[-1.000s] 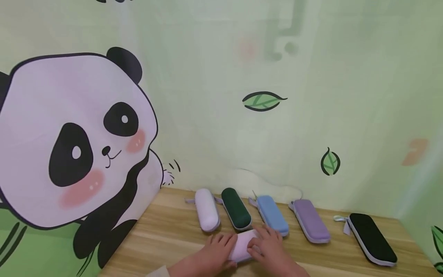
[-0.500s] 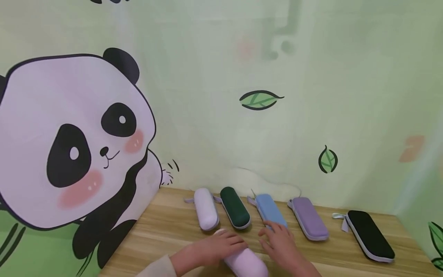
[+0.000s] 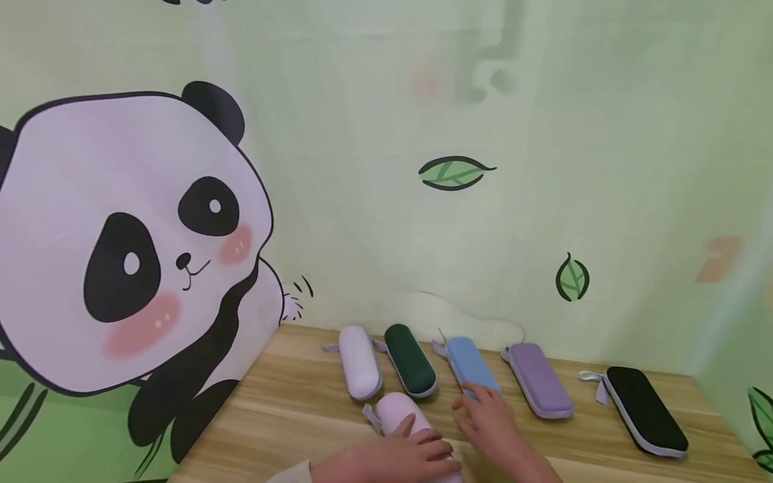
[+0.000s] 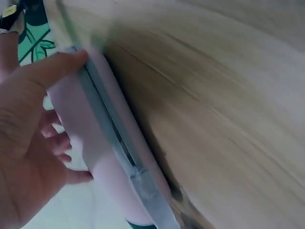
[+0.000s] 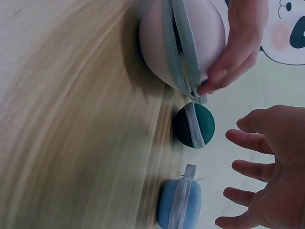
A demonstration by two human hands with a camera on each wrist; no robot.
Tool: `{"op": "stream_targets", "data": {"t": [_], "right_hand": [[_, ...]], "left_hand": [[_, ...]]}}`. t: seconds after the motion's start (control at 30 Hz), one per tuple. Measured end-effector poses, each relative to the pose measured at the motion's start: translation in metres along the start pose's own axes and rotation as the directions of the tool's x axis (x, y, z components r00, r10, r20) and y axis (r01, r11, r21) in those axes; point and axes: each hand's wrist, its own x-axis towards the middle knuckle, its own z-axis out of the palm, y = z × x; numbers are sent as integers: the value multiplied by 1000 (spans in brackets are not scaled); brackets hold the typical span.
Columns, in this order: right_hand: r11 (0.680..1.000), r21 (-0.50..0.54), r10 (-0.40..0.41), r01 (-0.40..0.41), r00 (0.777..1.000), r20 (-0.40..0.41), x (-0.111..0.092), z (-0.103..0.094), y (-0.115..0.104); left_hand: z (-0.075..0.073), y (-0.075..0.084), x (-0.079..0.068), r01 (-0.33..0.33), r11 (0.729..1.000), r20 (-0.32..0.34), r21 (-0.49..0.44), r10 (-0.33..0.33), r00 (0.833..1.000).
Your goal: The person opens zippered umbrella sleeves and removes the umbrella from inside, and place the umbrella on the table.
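Observation:
My left hand [image 3: 401, 459] lies across the near part of a pale pink zip case [image 3: 395, 406] on the table and grips it. In the left wrist view the thumb [image 4: 71, 62] sits by the grey zip band [image 4: 102, 102], the fingers on the far side. The zip's strap end points toward the back. My right hand [image 3: 492, 426] holds nothing; its fingers are spread, apart from the pink case. In the head view it overlaps the near end of a blue case [image 3: 471, 362].
Behind the pink case lie a whitish case [image 3: 359, 362] and a dark green case [image 3: 410, 362]. Farther right are a purple case [image 3: 540, 382] and a black case [image 3: 646, 412]. A panda-printed cloth [image 3: 362, 201] rises at the table's back edge.
A second ago both hands were on the pink case, which lay more crosswise. It has turned lengthwise, the right hand has let go, and the left hand has shifted toward its near end.

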Motion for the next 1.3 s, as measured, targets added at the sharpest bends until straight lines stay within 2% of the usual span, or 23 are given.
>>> {"op": "stream_targets", "data": {"t": [0.13, 0.2, 0.3, 0.4, 0.5, 0.63, 0.73, 0.8, 0.93, 1.0, 1.07, 1.1, 1.23, 1.3], "right_hand": [[1000, -8, -5, 5, 1000, -6, 1, -3, -1], [1000, -11, -9, 8, 1000, -15, 1, -4, -1], [1000, -14, -7, 7, 1000, -21, -1, -6, 0], [1000, -24, 3, -3, 1000, -8, -1, -4, 0], [999, -38, 12, -11, 1000, 27, 2, -1, -1], [999, -30, 39, -37, 996, 83, 5, 2, -6], [998, -15, 54, -53, 994, 92, 5, 3, -10], [999, -13, 48, -47, 995, 84, 4, 4, -12], [1000, 7, 23, -23, 997, 71, 4, 6, -15], [1000, 12, 8, -9, 998, 64, 5, 8, -18], [1000, 30, 0, -2, 997, 74, 5, 9, -21], [999, 39, -3, 0, 996, 84, 6, 9, -23], [998, 68, -14, 5, 991, 131, 8, 13, -32], [998, 58, -20, 12, 990, 141, 9, 16, -37]], "left_hand": [[0, -4, -8, -71, 997, 3, -13, 71, 997], [4, -6, -13, -83, 996, 19, -18, 83, 996], [12, -1, -11, -14, 1000, 11, -22, 15, 1000], [19, 6, -8, 74, 994, -13, -85, -76, 997], [19, 9, -7, 110, 991, -35, -74, -113, 993], [15, 9, -12, 123, 992, -92, 15, -121, 988], [11, 10, -21, 158, 982, -153, 103, -141, 978], [9, 11, -29, 196, 965, -202, 176, -159, 966], [4, 11, -49, 267, 908, -275, 323, -180, 944], [2, 9, -58, 263, 890, -276, 372, -164, 947], [3, 6, -66, 242, 888, -264, 391, -144, 954], [4, 5, -70, 239, 878, -261, 414, -138, 956], [21, 4, -85, 262, 825, -274, 501, -136, 952], [33, 6, -90, 292, 786, -303, 545, -140, 943]]}}
